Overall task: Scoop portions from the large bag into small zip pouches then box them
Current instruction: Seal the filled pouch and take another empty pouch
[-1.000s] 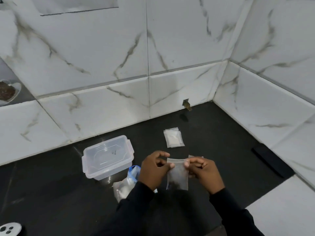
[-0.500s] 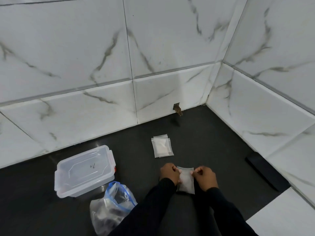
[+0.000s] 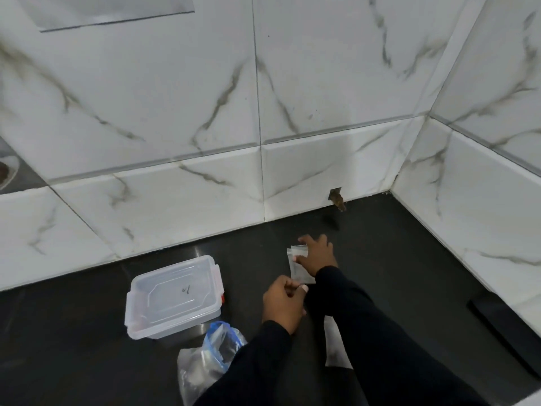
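My right hand (image 3: 316, 254) reaches forward and lies with spread fingers on the small stack of empty clear zip pouches (image 3: 299, 269) on the black counter. Close in front of me my left hand (image 3: 281, 303) hovers with curled fingers and nothing visible in it. A pouch (image 3: 333, 344) lies flat on the counter, partly hidden under my right sleeve. The clear lidded plastic box (image 3: 172, 297) stands to the left with its lid on. Just below it the large bag (image 3: 209, 357) with a blue zip top slumps open.
White marble-tiled walls close off the back and right of the black counter (image 3: 395, 273). A broken hole (image 3: 336, 197) sits at the base of the back wall. A flat black object (image 3: 503, 332) lies at the right edge. A dish with brown matter (image 3: 6, 171) shows at far left.
Both hands let go of the pouch they held; it now lies on the counter. My right hand moved forward onto the pouch stack and my left hand drew back.
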A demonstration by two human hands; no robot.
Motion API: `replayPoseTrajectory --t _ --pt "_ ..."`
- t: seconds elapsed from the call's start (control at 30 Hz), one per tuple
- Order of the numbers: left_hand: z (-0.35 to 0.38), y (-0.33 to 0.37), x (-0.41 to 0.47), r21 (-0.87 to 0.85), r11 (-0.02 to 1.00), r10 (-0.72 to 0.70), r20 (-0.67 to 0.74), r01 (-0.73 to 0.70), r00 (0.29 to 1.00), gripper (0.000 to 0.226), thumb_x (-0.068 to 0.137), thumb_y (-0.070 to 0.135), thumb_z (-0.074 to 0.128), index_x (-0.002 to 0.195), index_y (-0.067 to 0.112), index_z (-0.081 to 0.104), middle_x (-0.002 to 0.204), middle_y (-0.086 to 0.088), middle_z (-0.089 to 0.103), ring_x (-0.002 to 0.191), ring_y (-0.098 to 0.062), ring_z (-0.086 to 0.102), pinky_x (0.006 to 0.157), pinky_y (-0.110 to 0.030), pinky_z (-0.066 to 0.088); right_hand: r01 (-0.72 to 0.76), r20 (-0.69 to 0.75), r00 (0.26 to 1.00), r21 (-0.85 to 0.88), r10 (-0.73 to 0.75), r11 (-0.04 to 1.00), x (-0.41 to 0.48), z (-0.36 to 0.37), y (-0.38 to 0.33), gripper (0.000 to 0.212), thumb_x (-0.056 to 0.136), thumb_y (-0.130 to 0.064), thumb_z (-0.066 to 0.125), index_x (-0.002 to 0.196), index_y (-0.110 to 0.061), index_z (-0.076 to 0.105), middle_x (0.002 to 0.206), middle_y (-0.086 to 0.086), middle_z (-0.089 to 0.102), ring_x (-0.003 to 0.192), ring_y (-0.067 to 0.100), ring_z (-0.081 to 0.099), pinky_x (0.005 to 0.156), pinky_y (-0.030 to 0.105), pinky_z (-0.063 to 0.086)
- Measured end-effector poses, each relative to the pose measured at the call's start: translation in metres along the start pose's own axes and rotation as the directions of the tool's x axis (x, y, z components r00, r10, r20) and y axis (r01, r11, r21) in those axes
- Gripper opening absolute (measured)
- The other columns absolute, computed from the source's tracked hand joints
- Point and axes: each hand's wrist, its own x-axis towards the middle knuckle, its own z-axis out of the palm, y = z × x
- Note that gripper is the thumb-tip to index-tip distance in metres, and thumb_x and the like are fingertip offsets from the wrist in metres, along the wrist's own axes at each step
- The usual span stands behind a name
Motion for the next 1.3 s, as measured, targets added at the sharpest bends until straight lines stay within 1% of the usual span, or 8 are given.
replayPoseTrajectory --t 0.13,0.33,0.5,0.63,0.8,1.03,1.17,1.3 --pt "-0.030 0.003 -0.008 0.020 0.999 0.052 -0.052 -0.051 0.997 0.018 0.089 0.021 0.067 0.080 0.007 0.061 0.073 -0.013 0.066 0.045 -0.013 0.062 0.046 -0.022 0.048 -0.042 0.078 0.996 -0.118 0.051 0.992 0.011 0.005 -0.008 0.042 0.082 -0.035 0.071 0.119 -0.024 0.055 0.132 0.010 0.033 0.123 0.034 0.034 0.099 0.045 0.045" --pt "-0.058 0.000 -0.020 -0.015 0.998 0.055 -0.114 -0.057 0.992 0.015 0.089 0.018 0.068 0.081 0.007 0.062 0.078 -0.016 0.068 0.046 -0.012 0.062 0.045 -0.021 0.050 0.080 -0.066 0.994 -0.060 -0.084 0.995 -0.010 0.007 -0.004 0.016 0.084 -0.019 0.069 0.099 -0.019 0.063 0.113 0.006 0.051 0.107 0.027 0.051 0.089 0.036 0.047" --pt "-0.068 -0.001 -0.028 -0.051 0.998 0.037 -0.124 -0.043 0.992 0.010 0.087 0.016 0.071 0.082 0.012 0.062 0.076 -0.007 0.067 0.049 -0.013 0.064 0.048 -0.020 0.050 0.190 -0.129 0.976 0.120 -0.174 0.975 -0.041 -0.003 -0.004 0.035 0.084 -0.006 0.070 0.110 -0.025 0.055 0.105 -0.009 0.052 0.090 0.013 0.055 0.077 0.024 0.043" --pt "-0.071 0.005 -0.040 -0.088 0.995 0.042 -0.099 -0.051 0.994 0.010 0.087 0.017 0.070 0.087 0.012 0.062 0.082 -0.007 0.069 0.053 -0.012 0.066 0.053 -0.020 0.055 0.244 -0.176 0.961 0.166 -0.215 0.955 -0.068 -0.016 -0.014 0.022 0.083 -0.008 0.072 0.085 -0.025 0.058 0.089 -0.008 0.058 0.080 0.013 0.058 0.070 0.025 0.049" --pt "-0.084 0.017 -0.057 -0.159 0.979 0.102 -0.148 -0.126 0.984 0.016 0.087 0.027 0.071 0.090 0.016 0.061 0.084 -0.006 0.069 0.065 -0.020 0.071 0.055 -0.019 0.055 0.485 -0.303 0.846 0.102 -0.438 0.868 -0.129 -0.023 -0.046 0.022 0.084 -0.005 0.071 0.076 -0.020 0.058 0.083 -0.009 0.054 0.073 0.002 0.053 0.064 0.020 0.047" --pt "-0.109 0.022 -0.068 -0.255 0.951 0.116 -0.234 -0.176 0.965 0.019 0.076 0.021 0.079 0.085 0.017 0.063 0.079 -0.006 0.074 0.072 -0.022 0.074 0.070 -0.041 0.063 0.665 -0.406 0.655 -0.091 -0.638 0.741 -0.201 -0.012 -0.097 0.008 0.089 -0.012 0.063 0.083 -0.016 0.059 0.088 -0.007 0.054 0.072 0.000 0.048 0.065 0.004 0.039" --pt "-0.122 0.021 -0.067 -0.254 0.945 0.144 -0.245 -0.207 0.959 0.022 0.069 0.024 0.079 0.079 0.022 0.060 0.075 -0.008 0.072 0.074 -0.026 0.072 0.074 -0.046 0.062 0.626 -0.400 0.731 0.071 -0.553 0.776 -0.206 -0.009 -0.106 0.011 0.088 -0.011 0.070 0.086 -0.018 0.061 0.089 -0.010 0.057 0.077 -0.002 0.055 0.069 0.008 0.046" --pt "-0.133 0.024 -0.065 -0.276 0.933 0.175 -0.209 -0.229 0.962 0.029 0.069 0.016 0.081 0.083 0.014 0.056 0.065 -0.011 0.069 0.065 -0.023 0.066 0.079 -0.050 0.058 0.446 -0.279 0.895 0.544 -0.348 0.710 -0.211 -0.022 -0.110 0.007 0.085 -0.016 0.076 0.092 -0.018 0.073 0.088 -0.003 0.074 0.084 0.010 0.071 0.076 0.023 0.058"
